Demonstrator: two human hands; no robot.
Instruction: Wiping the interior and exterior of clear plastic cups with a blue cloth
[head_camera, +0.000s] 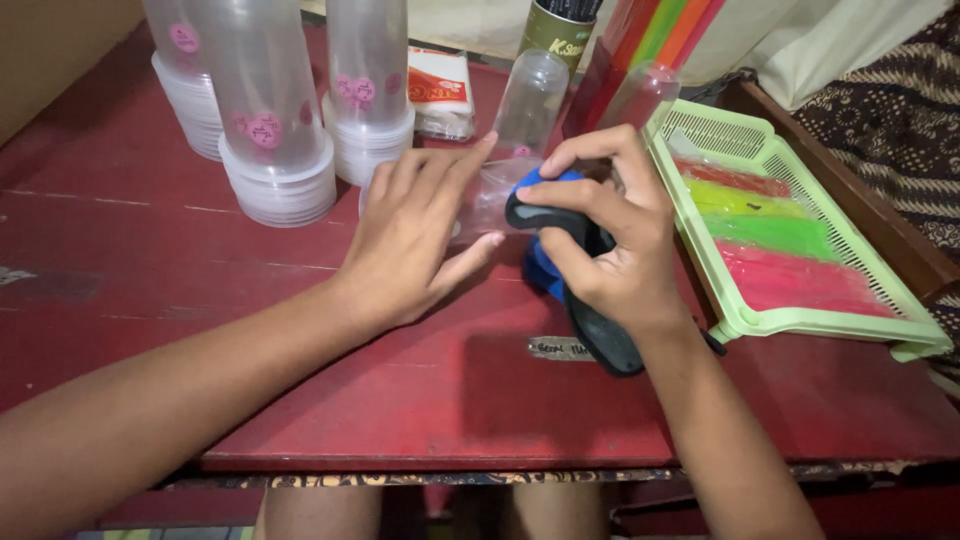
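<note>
The left hand (410, 240) lies flat with its fingers spread, pressing down on a clear plastic cup (490, 195) that lies on its side on the red bench (150, 260); it steadies the cup rather than closing round it. The right hand (610, 235) is clenched around a blue and black label gun (580, 290), whose blue front end touches the cup just beside the left hand's fingertips, while its black handle runs back from the cup under the wrist towards the bench's near edge.

Behind the cup stand stacks of clear cups (265, 120) turned upside down, each bearing small round pink stickers. A white and red packet (440, 90) lies behind the cup as well, beside a dark can (555, 35). To the right of the cup sits a light green tray (800, 320) holding red, yellow, green and pink strips.
</note>
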